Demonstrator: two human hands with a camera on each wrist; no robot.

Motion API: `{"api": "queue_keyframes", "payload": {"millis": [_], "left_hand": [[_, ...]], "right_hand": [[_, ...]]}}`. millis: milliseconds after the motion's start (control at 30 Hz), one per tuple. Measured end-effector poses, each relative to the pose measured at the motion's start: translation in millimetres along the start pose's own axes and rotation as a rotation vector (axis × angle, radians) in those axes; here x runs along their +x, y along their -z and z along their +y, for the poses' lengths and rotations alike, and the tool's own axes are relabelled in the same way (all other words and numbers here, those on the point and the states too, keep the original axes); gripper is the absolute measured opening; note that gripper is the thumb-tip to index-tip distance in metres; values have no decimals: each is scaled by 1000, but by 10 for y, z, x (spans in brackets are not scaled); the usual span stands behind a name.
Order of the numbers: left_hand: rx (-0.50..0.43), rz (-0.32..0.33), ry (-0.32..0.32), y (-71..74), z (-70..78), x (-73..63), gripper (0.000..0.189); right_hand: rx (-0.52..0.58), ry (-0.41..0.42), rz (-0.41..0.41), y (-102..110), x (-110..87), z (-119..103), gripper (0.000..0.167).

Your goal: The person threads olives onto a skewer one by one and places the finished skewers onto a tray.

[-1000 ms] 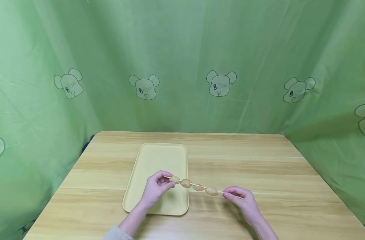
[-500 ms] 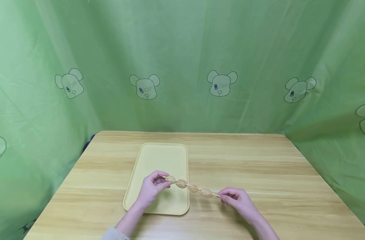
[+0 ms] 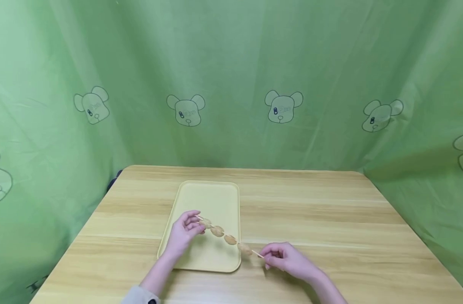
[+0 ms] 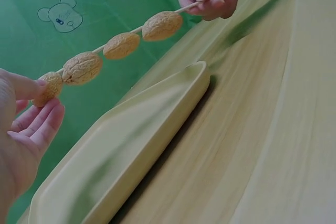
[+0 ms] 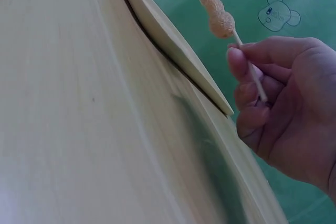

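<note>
A skewer [image 3: 217, 231] threaded with several wrinkled, tan, walnut-like pieces [image 4: 82, 68] is held up between both hands. My left hand [image 3: 180, 236] pinches the end piece at its far left, with thumb and fingertips on it. At the other end, the bare stick [image 5: 253, 72] sits between the thumb and fingers of my right hand [image 3: 290, 262]. The skewer slants down to the right in the head view. Below it lies a pale yellow rectangular tray [image 3: 210, 196], and most of the pieces appear over its right half.
The tray rests on a wood-grain table [image 3: 311, 202], left of its middle. A green curtain [image 3: 231, 50] printed with bear heads surrounds the table at the back and sides. A shadow [image 5: 207, 150] falls on the tabletop beside the tray.
Both hands have moved left with the skewer, bringing more of it over the tray. Its right end has dipped lower, and my right hand has slid toward the stick's end.
</note>
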State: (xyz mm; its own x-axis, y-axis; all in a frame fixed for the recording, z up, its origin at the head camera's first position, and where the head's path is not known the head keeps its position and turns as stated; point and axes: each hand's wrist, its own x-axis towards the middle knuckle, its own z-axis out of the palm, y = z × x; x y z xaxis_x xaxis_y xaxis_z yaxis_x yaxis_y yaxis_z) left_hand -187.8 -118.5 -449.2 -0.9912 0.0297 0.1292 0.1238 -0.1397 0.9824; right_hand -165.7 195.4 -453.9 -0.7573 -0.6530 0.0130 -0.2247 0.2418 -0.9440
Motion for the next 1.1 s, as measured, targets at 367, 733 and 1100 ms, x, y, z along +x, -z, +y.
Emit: {"api": "queue_keyframes", "payload": {"millis": [367, 733, 1100], "left_hand": [[101, 81, -41, 120, 36, 60, 51], [283, 78, -64, 453, 64, -76, 58], [456, -7, 10, 890, -33, -365, 86]], "right_hand": [[230, 27, -114, -291, 203, -7, 24], [365, -25, -12, -462, 393, -16, 31], [375, -169, 105, -528, 724, -182, 26]]}}
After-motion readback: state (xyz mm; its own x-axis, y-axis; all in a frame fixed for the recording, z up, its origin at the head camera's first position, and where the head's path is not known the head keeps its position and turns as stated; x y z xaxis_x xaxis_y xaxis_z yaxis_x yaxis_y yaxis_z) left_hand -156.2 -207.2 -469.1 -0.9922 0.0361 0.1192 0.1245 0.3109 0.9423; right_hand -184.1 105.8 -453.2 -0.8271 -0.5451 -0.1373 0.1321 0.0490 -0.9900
